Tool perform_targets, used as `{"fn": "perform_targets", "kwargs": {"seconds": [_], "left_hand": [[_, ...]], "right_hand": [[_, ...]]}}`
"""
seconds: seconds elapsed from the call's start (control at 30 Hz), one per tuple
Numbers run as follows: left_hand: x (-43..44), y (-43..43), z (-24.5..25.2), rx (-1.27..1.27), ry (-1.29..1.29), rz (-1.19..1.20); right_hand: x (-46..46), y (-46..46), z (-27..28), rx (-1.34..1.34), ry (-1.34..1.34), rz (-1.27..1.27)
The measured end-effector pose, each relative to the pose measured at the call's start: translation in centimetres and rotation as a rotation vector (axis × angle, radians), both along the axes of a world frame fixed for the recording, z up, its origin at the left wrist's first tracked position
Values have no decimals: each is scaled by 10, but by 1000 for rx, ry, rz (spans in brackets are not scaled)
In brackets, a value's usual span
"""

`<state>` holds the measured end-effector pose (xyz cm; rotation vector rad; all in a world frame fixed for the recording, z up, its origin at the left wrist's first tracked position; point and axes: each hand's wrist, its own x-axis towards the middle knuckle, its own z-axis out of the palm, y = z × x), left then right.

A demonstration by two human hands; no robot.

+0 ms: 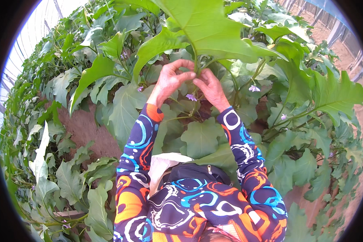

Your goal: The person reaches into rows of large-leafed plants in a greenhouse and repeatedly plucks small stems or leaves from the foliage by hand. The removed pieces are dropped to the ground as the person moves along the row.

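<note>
My left hand point(174, 78) and my right hand point(211, 86) meet at the upper stem point(196, 62) of an eggplant plant. Thumbs and fingers pinch it from both sides, and the fingertips partly hide the spot they touch. Large, bright green lobed leaves point(208, 30) rise from this stem above my hands. Just below, between my wrists, hangs a purple eggplant flower point(191, 97). A paler flower point(254, 88) opens to the right of my right hand. Broad leaves point(202, 137) spread beneath my forearms.
Dense eggplant foliage surrounds me on both sides. Bare soil point(89, 130) shows at left. A black zippered bag point(196, 172) is at my waist, beside white material point(166, 163). Greenhouse film and ribs point(27, 42) curve at upper left; a sandy strip point(343, 56) runs along the right.
</note>
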<state>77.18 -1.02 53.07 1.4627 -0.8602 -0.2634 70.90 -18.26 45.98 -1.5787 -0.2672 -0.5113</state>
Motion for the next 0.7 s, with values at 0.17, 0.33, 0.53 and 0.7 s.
{"fn": "perform_targets", "kwargs": {"seconds": [0.17,0.33,0.53,0.7], "left_hand": [[-8,1,9,-53,27,-5],[-7,-3,7,-143,34,-34],[8,4,-14,-180,137,128],[26,4,-24,-357,351,236]], "right_hand": [[6,4,4,-58,34,11],[6,6,7,-73,113,-26],[4,-2,13,63,68,-25],[1,-7,13,144,101,95]]}}
